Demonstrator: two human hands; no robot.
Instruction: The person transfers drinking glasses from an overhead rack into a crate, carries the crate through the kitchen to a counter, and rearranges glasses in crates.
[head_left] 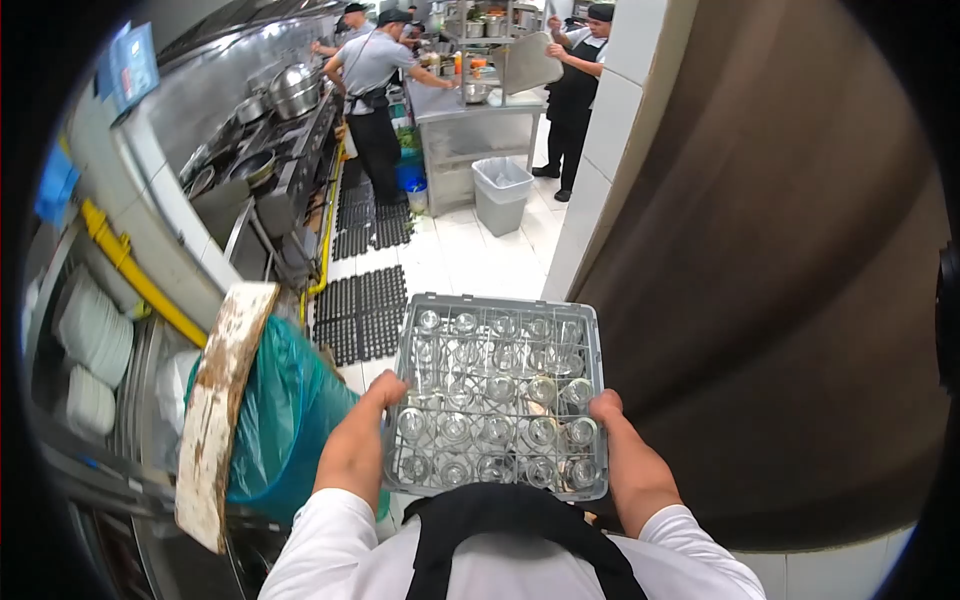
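A grey plastic rack full of upside-down clear glasses is held level in front of my body. The glasses stand in rows between the rack's dividers. My left hand grips the rack's left side, the thumb over its rim and the other fingers hidden. On the right side my right hand is closed round the rim, its fingers mostly out of sight below. The rack's near edge is close to my black apron.
A bin with a green liner and a worn board stands at left, near shelved plates. A dark curtain-like surface fills the right. Ahead are floor mats, a grey bin, a stove and several people.
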